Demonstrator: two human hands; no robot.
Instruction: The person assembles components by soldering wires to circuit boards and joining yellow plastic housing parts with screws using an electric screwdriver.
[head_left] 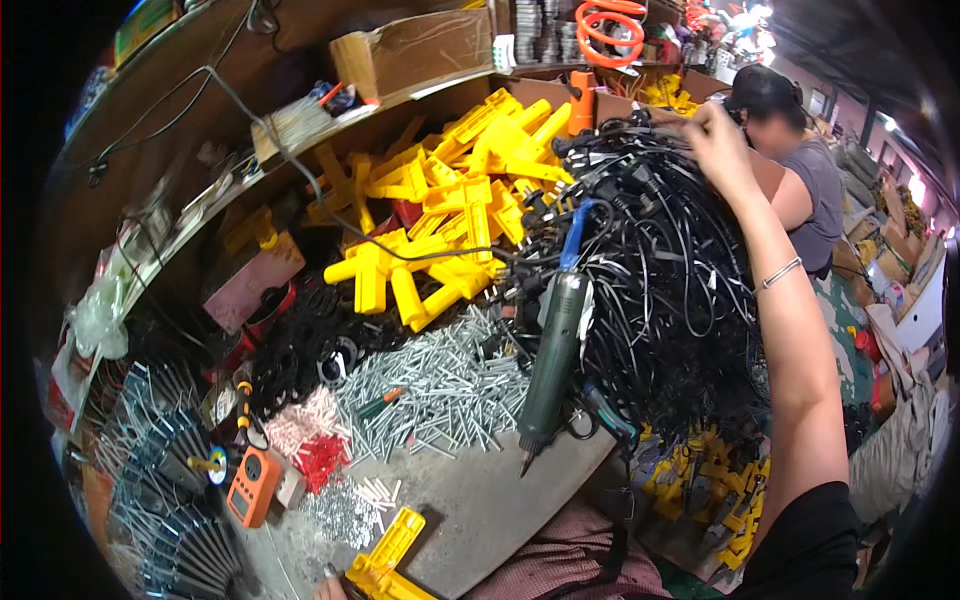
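Observation:
At the lower edge, my left hand [331,588] shows only in part, its fingertips against a yellow plastic housing [398,545], a T-shaped half-shell with its hollow side up; the hand looks closed on it. My right arm stretches far up and forward. At its end my right hand [718,148] is over the top of a big heap of black power cords [655,240], fingers bent together; what they hold, if anything, I cannot make out. A dark green electric screwdriver [553,355] hangs bit-down from a blue strap over the bench, between the hands.
Yellow housings [470,190] lie piled at the back. Silver screws [440,385], red small parts [322,462] and an orange meter [254,487] are on the grey bench [460,520]. Dark wired parts [170,470] stand left. Another person [800,170] works beyond my right arm.

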